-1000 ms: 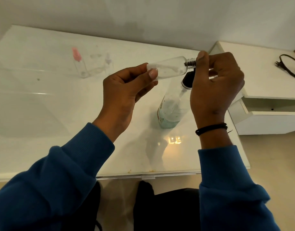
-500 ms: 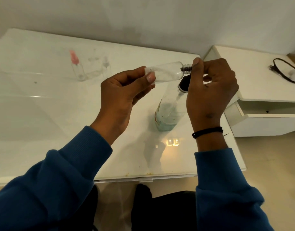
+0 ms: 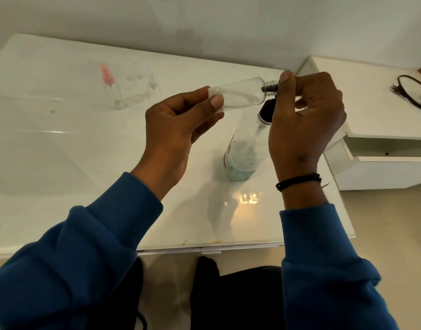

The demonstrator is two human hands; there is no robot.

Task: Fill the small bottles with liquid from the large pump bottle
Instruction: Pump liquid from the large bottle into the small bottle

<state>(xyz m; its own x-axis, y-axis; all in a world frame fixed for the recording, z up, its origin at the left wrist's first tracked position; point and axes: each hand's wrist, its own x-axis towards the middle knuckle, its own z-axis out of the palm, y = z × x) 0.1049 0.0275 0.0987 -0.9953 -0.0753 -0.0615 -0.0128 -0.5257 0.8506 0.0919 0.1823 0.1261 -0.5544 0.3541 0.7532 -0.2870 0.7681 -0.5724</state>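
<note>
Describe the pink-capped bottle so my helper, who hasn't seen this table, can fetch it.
On the white table, look toward the far left, well beyond the hands. A few small clear bottles stand grouped there; the pink-capped bottle is the leftmost. Only it has a pink top; its neighbours look wholly clear.

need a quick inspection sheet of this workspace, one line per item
surface: white glossy table, faint specks and a light reflection near its front edge
job's things: clear small bottle held sideways in the air, looks empty, threaded neck bare; large bottle upright on the table, low bluish liquid, black top; pink-capped small bottle and clear small bottles at the back
clutter: nothing seen
grips: left hand pinches the held bottle's base; right hand grips at its neck
cables: black cable on the side unit
surroundings: white side unit, open drawer, plain wall
</note>
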